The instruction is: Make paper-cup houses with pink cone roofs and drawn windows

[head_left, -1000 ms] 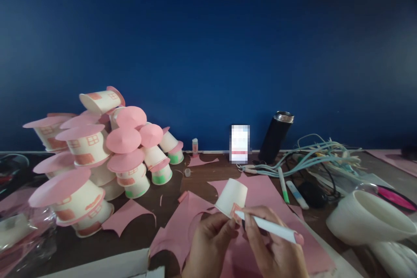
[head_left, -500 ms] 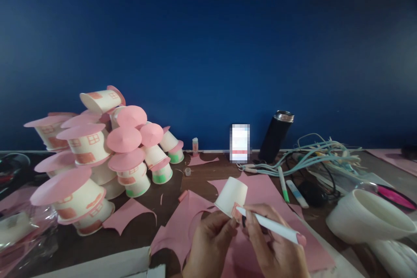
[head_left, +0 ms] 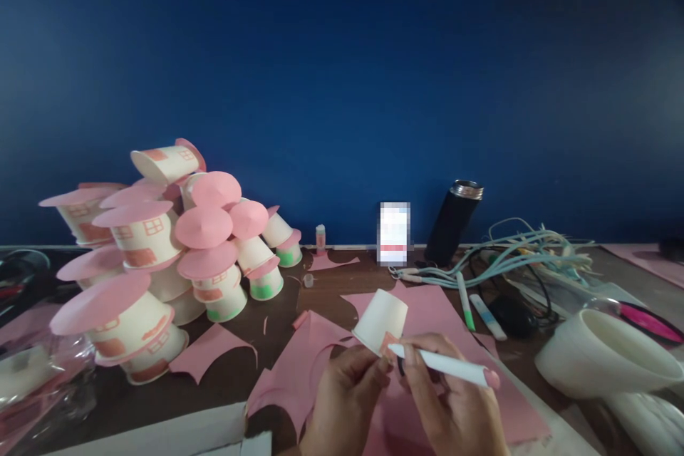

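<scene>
A white paper cup (head_left: pixel 380 316) is tilted bottom-up, its rim pinched in the fingers of my left hand (head_left: pixel 350 392). A coral-pink coloured patch shows on the cup's side near the rim. My right hand (head_left: pixel 446 388) grips a white marker (head_left: pixel 452 366) with a pink end, its tip at the patch. Pink paper (head_left: pixel 427 306) with curved cut-outs lies under both hands. To the left stands a pile of similar cups (head_left: pixel 149 242) with pink cone roofs, drawn windows and doors, some with green bases.
A black bottle (head_left: pixel 454 224) and a blurred bright screen (head_left: pixel 393 234) stand by the blue wall. Right are pale cables (head_left: pixel 513 256), a green-tipped marker (head_left: pixel 465 303), a computer mouse (head_left: pixel 513 316) and a stack of white cups (head_left: pixel 566 356). A clear plastic bag (head_left: pixel 58 377) lies left.
The marker's rear end has dipped slightly to the left, and the coral patch looks a little more filled in. The cup stays in my left hand with hardly any shift.
</scene>
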The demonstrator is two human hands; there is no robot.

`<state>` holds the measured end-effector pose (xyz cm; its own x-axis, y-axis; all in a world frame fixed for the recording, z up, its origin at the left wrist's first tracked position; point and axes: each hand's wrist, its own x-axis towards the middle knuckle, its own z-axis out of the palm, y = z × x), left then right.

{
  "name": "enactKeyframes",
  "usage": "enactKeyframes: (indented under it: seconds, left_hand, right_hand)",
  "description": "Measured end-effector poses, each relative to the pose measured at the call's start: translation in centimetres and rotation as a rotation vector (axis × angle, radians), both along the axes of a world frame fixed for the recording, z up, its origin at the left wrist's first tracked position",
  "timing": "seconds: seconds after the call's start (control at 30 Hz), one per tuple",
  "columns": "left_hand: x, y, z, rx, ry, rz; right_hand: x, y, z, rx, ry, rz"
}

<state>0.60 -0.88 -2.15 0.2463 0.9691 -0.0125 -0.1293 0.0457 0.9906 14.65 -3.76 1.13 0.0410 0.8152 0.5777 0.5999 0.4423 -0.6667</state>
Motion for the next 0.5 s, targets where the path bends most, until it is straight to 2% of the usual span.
enactKeyframes:
  seconds: [0.3, 0.5]
  left_hand:
    - [-0.28, 0.19, 0.79, -0.098, -0.081, -0.047]
    - [-0.13, 0.41, 0.02, -0.198, -0.232, -0.047]
  right_hand:
    - [-0.1, -0.07, 0.01, 0.019, -0.021, -0.029]
    - [0.11, 0.03, -0.05, 0.007, -0.02, -0.035]
